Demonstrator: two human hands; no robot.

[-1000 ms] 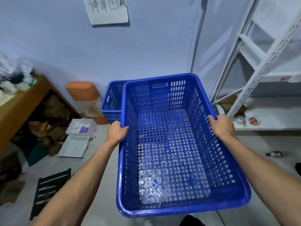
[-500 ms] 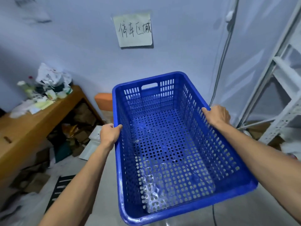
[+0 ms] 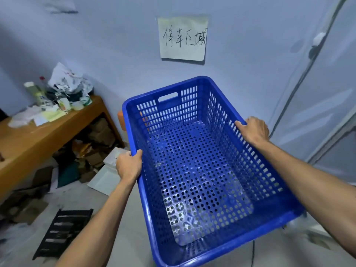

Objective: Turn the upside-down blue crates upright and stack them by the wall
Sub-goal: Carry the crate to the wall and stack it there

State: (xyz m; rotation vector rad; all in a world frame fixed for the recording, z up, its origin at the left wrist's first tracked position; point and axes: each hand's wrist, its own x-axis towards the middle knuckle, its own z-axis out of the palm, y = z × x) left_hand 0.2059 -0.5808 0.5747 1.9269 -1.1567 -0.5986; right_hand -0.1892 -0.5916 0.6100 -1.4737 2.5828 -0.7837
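Observation:
A large blue perforated crate fills the middle of the view, upright with its open side up and its floor bare. I carry it in the air in front of the pale wall. My left hand grips the left long rim. My right hand grips the right long rim, fingers curled over the edge. The crate's far short wall has a handle slot and points toward the wall. No other blue crate shows now; the floor below the crate is hidden.
A wooden table with a heap of papers and bottles stands at the left, with cardboard scraps under it. A black slatted panel and white trays lie on the floor. A handwritten paper sign hangs on the wall. An orange object peeks out behind the crate.
The view has swung up and left, and the crate is carried higher toward the wall. The second blue crate and the white metal shelf seen earlier have left the view.

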